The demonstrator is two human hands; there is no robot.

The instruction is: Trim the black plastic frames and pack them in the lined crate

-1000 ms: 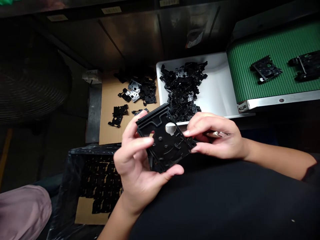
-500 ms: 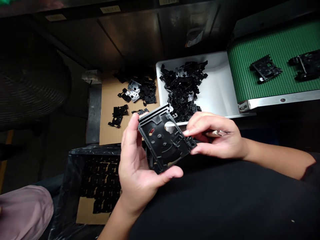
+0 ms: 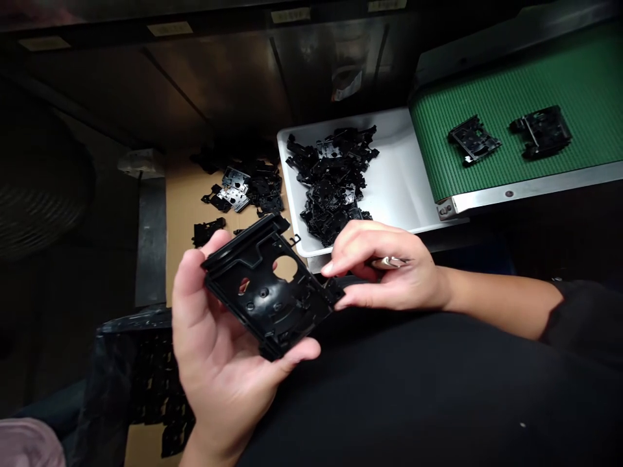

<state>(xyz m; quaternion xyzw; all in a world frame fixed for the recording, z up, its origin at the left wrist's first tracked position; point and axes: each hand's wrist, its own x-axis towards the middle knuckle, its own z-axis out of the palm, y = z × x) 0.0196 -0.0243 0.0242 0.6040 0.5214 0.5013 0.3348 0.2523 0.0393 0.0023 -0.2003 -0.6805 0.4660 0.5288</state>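
The left hand [image 3: 219, 344] grasps a black plastic frame [image 3: 265, 292], tilted, near and left of the white tray [image 3: 396, 175]. The right hand [image 3: 394, 269] pinches its right corner, a slim tool [image 3: 388, 262] tucked in the palm. This seems a close-handling step, calling for steady support from both sides.

The person over there has plain black cloth [image 3: 413, 395] across the front — shirt or apron, I can't tell which — with one small pale speck [image 3: 522, 425] on it. The right sleeve [image 3: 584, 318], just as dark, ends near the elbow; left hand [image 3: 226, 363] and right hand [image 3: 394, 266] are bare.
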